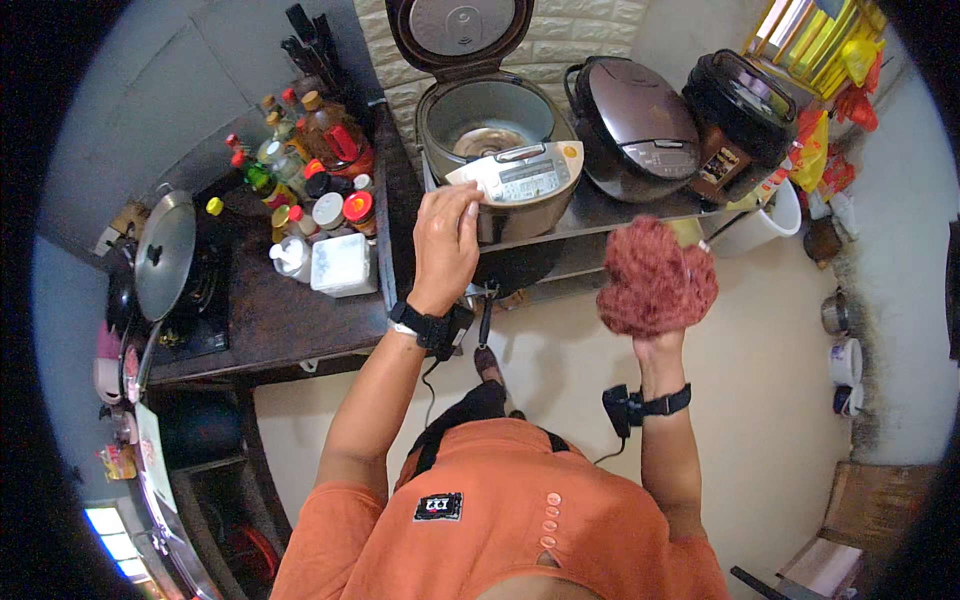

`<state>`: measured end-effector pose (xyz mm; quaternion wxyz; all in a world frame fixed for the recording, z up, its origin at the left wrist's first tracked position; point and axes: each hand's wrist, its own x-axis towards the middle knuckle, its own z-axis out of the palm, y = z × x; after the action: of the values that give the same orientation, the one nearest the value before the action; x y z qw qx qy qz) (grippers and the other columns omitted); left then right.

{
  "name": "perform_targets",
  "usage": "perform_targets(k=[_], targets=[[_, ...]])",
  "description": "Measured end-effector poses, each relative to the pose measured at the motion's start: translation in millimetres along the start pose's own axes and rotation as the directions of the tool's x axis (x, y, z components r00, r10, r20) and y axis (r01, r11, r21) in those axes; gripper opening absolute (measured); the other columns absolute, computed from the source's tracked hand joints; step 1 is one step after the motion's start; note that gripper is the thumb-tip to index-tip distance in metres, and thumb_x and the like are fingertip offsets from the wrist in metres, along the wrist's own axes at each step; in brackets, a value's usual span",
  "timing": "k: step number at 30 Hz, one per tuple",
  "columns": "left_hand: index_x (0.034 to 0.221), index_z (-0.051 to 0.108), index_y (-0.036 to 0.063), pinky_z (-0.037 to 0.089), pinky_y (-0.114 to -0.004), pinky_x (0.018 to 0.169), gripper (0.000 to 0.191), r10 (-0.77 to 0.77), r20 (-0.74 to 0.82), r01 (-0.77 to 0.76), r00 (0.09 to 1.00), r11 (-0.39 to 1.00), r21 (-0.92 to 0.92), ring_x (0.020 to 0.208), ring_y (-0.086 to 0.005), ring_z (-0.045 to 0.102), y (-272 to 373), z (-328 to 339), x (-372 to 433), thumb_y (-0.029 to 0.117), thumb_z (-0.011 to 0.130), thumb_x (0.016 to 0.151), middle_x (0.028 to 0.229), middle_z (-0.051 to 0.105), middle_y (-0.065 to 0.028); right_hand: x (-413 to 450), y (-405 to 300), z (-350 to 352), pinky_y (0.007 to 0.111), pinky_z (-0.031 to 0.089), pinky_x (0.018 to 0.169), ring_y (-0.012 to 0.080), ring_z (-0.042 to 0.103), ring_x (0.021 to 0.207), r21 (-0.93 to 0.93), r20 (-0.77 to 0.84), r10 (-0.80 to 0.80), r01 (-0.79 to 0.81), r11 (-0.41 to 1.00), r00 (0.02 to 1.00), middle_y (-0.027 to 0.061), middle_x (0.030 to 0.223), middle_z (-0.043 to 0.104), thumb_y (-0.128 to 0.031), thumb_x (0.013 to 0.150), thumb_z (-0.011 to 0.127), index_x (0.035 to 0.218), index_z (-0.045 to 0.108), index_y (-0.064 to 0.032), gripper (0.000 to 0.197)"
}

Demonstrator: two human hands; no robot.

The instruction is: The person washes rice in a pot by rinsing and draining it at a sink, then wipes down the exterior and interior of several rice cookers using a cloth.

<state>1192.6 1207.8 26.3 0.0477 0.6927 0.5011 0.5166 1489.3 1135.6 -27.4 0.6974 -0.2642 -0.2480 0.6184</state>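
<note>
My left hand (446, 240) rests its fingertips at the left front edge of a rice cooker's light control panel (529, 176). That rice cooker (525, 221) stands with its lid (465, 26) raised, and its grey inner pot (487, 112) shows. To the right, over the floor, a crumpled dark red cloth (656, 281) covers most of my right hand (656, 345); the fingers are hidden beneath it. Behind the cloth stands a brown rice cooker (637, 127) with its lid down, and beside it a black electric cooker (739, 127).
Sauce bottles (330, 135), jars and a white lidded box (343, 265) crowd the dark counter (292, 322) at left, near a pan lid (166, 255). The cookers stand on a shelf unit (600, 221). A white bin (772, 217) and hanging plastic bags (814, 154) are at right.
</note>
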Motion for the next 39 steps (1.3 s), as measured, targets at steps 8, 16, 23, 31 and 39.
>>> perform_targets(k=[8,16,23,31,39], targets=[[0.134,0.056,0.0085,0.021,-0.060,0.114,0.040,-0.033,0.086,0.020,0.996,0.988,0.152,0.138,-0.0369,0.041,-69,55,36,0.020,0.058,0.096,0.144,0.053,-0.0132,140,92,130,0.053,0.035,0.104,0.0307,0.052,0.121,-0.709,0.691,-0.091,0.650,-0.273,0.717,0.0090,0.124,0.060,-0.036,0.089,0.066,0.125,0.059,-0.0055,0.047],[0.126,0.062,0.0118,0.014,-0.059,0.114,0.055,-0.162,0.212,0.150,0.964,0.986,0.072,0.130,-0.0283,0.046,-108,68,28,0.043,0.068,0.082,0.129,0.059,-0.0097,176,86,152,0.055,0.034,0.103,0.0320,0.055,0.113,-0.563,0.702,0.194,0.701,-0.437,0.685,0.0123,0.115,0.062,-0.044,0.089,0.063,0.117,0.063,-0.0057,0.048],[0.097,0.061,0.0047,0.018,-0.061,0.113,0.011,-0.029,0.141,0.013,0.990,0.994,0.113,0.126,-0.0316,0.051,-90,47,44,0.013,0.055,0.093,0.118,0.065,-0.0087,248,42,67,0.053,0.026,0.116,0.0375,0.046,0.133,-0.684,0.699,0.115,0.706,-0.181,0.706,0.0161,0.138,0.056,-0.030,0.100,0.047,0.123,0.062,-0.0054,0.037],[0.096,0.068,0.0058,0.030,-0.055,0.109,0.013,-0.294,0.061,0.280,0.954,0.945,0.167,0.116,-0.0308,0.058,-82,45,69,0.013,0.058,0.093,0.102,0.070,-0.0070,200,66,99,0.057,0.022,0.119,0.0407,0.030,0.146,-0.624,0.715,0.218,0.746,-0.230,0.665,0.0209,0.156,0.035,-0.028,0.094,0.056,0.149,0.043,-0.0068,0.060],[0.089,0.070,0.0058,0.032,-0.048,0.105,0.011,-0.248,0.048,0.241,0.967,0.963,0.124,0.107,-0.0284,0.061,-88,49,72,0.012,0.062,0.093,0.092,0.071,-0.0052,287,54,67,0.042,0.043,0.100,0.0387,0.051,0.117,-0.854,0.495,0.060,0.498,-0.152,0.867,0.0257,0.141,0.041,-0.015,0.098,0.056,0.143,0.052,-0.0087,0.045]])
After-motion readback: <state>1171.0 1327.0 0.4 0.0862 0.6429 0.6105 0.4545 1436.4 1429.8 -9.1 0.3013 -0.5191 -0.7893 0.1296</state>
